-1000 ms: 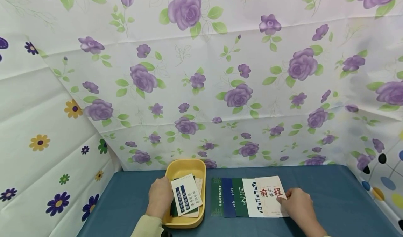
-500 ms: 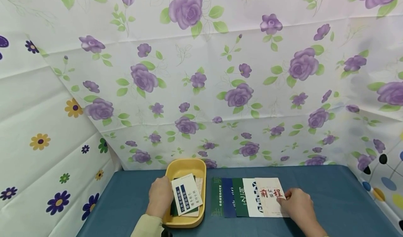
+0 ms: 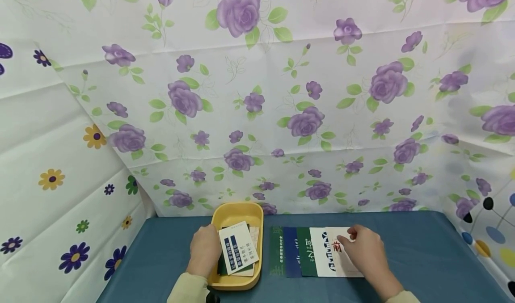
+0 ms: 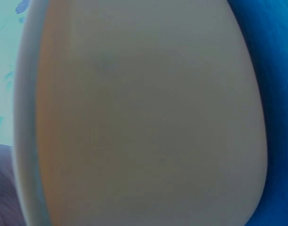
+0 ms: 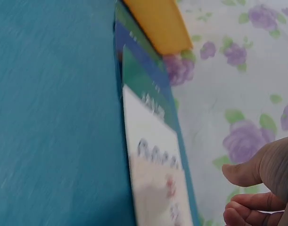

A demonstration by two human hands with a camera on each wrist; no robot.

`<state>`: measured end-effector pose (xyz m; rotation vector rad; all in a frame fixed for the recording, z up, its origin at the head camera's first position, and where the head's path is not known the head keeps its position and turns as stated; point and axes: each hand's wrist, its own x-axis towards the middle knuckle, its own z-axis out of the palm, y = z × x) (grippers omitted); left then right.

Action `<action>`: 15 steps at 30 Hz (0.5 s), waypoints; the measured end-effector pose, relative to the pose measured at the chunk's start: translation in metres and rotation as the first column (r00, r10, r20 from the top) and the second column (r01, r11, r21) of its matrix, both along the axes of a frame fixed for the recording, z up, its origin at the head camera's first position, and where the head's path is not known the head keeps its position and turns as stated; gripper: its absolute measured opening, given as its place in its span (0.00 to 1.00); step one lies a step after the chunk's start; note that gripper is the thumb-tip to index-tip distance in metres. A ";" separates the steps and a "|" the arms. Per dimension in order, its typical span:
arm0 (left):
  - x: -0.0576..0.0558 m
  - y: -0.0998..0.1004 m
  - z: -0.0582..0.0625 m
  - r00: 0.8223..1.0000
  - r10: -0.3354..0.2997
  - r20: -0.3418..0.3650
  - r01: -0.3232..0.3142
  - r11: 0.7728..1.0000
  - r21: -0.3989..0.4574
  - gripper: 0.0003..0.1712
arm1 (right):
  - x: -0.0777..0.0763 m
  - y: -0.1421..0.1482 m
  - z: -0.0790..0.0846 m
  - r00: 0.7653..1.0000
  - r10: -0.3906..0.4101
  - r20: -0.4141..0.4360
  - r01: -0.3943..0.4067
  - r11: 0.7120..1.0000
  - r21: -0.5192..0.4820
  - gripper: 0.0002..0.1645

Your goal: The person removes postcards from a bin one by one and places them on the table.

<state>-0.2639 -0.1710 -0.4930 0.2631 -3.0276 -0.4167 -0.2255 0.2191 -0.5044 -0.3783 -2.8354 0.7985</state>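
My left hand point(image 3: 205, 251) grips the left rim of a yellow plastic tray point(image 3: 236, 214); the tray's outer wall point(image 4: 153, 117) fills the left wrist view. Inside lie several cards, with a white printed card point(image 3: 239, 248) on top. To the right, overlapping cards are fanned in a row: a green card point(image 3: 276, 251), a blue card point(image 3: 292, 254), a dark green card point(image 3: 309, 251), a white card point(image 3: 323, 267) and a cream card point(image 3: 342, 267) with red characters. My right hand point(image 3: 366, 251) hovers over the cream card, fingers loosely curled, holding nothing; its thumb point(image 5: 242, 174) is apart from the cards.
A blue cloth point(image 3: 173, 240) covers the table. A white sheet point(image 3: 265, 115) with purple roses hangs behind it, close to the tray's far end. Patterned sheets stand at the left point(image 3: 72, 160) and right sides.
My right hand has let go of the cream card's right edge and moved up and slightly left over it. The left hand and tray have stayed in place.
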 end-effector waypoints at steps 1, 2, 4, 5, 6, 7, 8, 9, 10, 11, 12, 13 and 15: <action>0.000 0.000 0.000 1.000 0.001 -0.002 -0.001 1.000 0.000 0.05 | -0.001 -0.004 0.002 1.000 0.016 -0.014 -0.016 1.000 -0.004 0.26; 0.000 0.000 0.001 1.000 0.003 0.000 -0.003 1.000 0.000 0.05 | -0.003 -0.009 0.005 0.999 0.030 -0.027 -0.031 1.000 -0.005 0.26; 0.000 -0.001 0.001 1.000 0.007 0.007 -0.007 1.000 -0.001 0.04 | -0.006 -0.022 0.009 0.997 0.055 -0.055 -0.055 0.998 -0.004 0.26; -0.001 -0.002 0.002 1.000 0.009 0.006 -0.009 1.000 -0.001 0.04 | -0.007 -0.029 0.011 0.996 0.067 -0.066 -0.068 0.998 -0.008 0.25; -0.001 -0.002 0.002 1.000 0.011 0.009 -0.011 1.000 -0.001 0.04 | -0.008 -0.037 0.013 0.994 0.081 -0.073 -0.082 0.997 -0.013 0.25; -0.001 -0.002 0.003 1.000 0.014 0.013 -0.014 1.000 -0.001 0.04 | -0.009 -0.046 0.014 0.993 0.092 -0.080 -0.094 0.995 -0.021 0.24; -0.001 -0.002 0.003 1.000 0.014 0.014 -0.014 1.000 -0.004 0.04 | -0.010 -0.055 0.015 0.991 0.101 -0.090 -0.103 0.994 -0.020 0.24; 0.000 -0.002 0.003 1.000 0.013 0.011 -0.013 1.000 -0.004 0.04 | -0.010 -0.064 0.016 0.989 0.113 -0.097 -0.115 0.993 -0.021 0.24; 0.000 -0.002 0.004 1.000 0.012 0.010 -0.012 1.000 -0.004 0.04 | -0.010 -0.073 0.016 0.986 0.124 -0.108 -0.127 0.992 -0.021 0.24; 0.000 -0.001 0.003 1.000 0.009 0.006 -0.009 1.000 -0.003 0.04 | -0.010 -0.081 0.017 0.984 0.137 -0.115 -0.141 0.990 -0.023 0.24; 0.000 -0.001 0.003 1.000 0.007 0.005 -0.007 1.000 -0.004 0.04 | -0.010 -0.089 0.017 0.981 0.149 -0.121 -0.153 0.988 -0.023 0.24; 0.000 -0.001 0.003 1.000 0.005 0.003 -0.005 1.000 -0.004 0.04 | -0.010 -0.096 0.018 0.978 0.160 -0.132 -0.164 0.986 -0.019 0.24; 0.001 0.000 0.002 1.000 0.003 0.001 -0.003 1.000 0.002 0.04 | -0.010 -0.111 0.020 0.972 0.187 -0.141 -0.192 0.981 -0.018 0.25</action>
